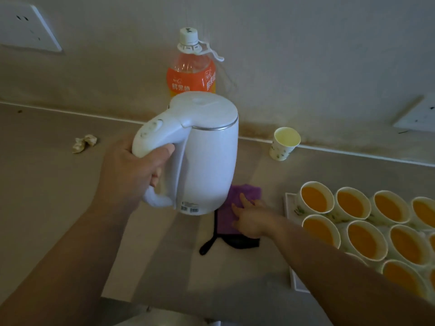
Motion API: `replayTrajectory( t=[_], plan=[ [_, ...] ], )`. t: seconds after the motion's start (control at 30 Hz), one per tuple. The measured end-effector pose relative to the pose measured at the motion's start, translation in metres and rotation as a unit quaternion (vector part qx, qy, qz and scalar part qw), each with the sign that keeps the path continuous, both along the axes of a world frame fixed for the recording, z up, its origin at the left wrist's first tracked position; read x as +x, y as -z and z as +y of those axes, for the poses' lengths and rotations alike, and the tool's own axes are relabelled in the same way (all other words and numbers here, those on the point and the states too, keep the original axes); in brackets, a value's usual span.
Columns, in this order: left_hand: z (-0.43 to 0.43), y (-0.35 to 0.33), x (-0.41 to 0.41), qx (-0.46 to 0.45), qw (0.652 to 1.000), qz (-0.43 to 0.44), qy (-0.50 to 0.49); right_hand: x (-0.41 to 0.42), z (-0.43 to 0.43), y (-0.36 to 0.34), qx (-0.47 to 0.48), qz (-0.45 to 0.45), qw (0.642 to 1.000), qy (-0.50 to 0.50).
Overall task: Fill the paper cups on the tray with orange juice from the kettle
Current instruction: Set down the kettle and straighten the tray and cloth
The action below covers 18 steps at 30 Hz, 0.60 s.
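Note:
My left hand (131, 170) grips the handle of a white kettle (207, 156), held upright above the counter with its lid closed. My right hand (249, 220) lies with fingers extended on a purple cloth (244, 194) that covers a black kettle base (235, 243). At the right, a white tray (293, 274) carries several paper cups (316, 197) filled with orange juice. My right forearm crosses in front of the tray's near corner.
An orange juice bottle (191, 67) stands against the wall behind the kettle. A lone empty paper cup (283, 143) sits near the wall. A crumpled paper scrap (84, 142) lies at the left. Wall sockets (26, 27) are at upper left and right.

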<state>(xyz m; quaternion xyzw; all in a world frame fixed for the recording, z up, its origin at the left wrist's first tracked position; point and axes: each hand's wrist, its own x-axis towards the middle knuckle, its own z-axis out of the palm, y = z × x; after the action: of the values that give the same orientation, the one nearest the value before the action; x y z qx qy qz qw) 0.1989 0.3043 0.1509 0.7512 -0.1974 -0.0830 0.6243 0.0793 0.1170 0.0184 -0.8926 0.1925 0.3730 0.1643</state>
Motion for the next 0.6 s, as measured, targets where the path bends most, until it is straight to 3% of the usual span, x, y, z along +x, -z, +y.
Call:
replayTrajectory(
  t=[0.03,0.1,0.13,0.2,0.23,0.3,0.37,0.6],
  plan=[
    [-0.007,0.001,0.000,0.009,1.000,0.007,-0.002,-0.008,0.001,-0.012,0.035,-0.014,0.999,0.017],
    [-0.023,0.003,-0.001,0.021,1.000,0.017,0.010,-0.013,-0.005,-0.038,0.109,-0.138,0.976,0.129],
    [-0.031,0.005,-0.001,0.022,0.999,0.014,0.020,-0.012,-0.010,-0.051,0.136,-0.231,0.940,0.212],
    [-0.049,0.008,-0.003,0.026,0.999,0.003,0.037,-0.005,-0.024,-0.076,0.198,-0.383,0.826,0.363],
    [-0.059,0.011,-0.004,0.028,0.999,-0.003,0.042,0.000,-0.030,-0.088,0.243,-0.424,0.771,0.408],
    [-0.078,0.017,-0.005,0.024,0.999,-0.005,0.046,0.009,-0.039,-0.105,0.320,-0.456,0.704,0.441],
    [-0.095,0.026,-0.003,0.009,0.999,0.012,0.051,0.018,-0.048,-0.111,0.355,-0.457,0.678,0.454],
    [-0.126,0.061,0.019,-0.019,0.990,0.060,0.125,0.031,-0.079,-0.095,0.327,-0.421,0.681,0.501]
  ],
)
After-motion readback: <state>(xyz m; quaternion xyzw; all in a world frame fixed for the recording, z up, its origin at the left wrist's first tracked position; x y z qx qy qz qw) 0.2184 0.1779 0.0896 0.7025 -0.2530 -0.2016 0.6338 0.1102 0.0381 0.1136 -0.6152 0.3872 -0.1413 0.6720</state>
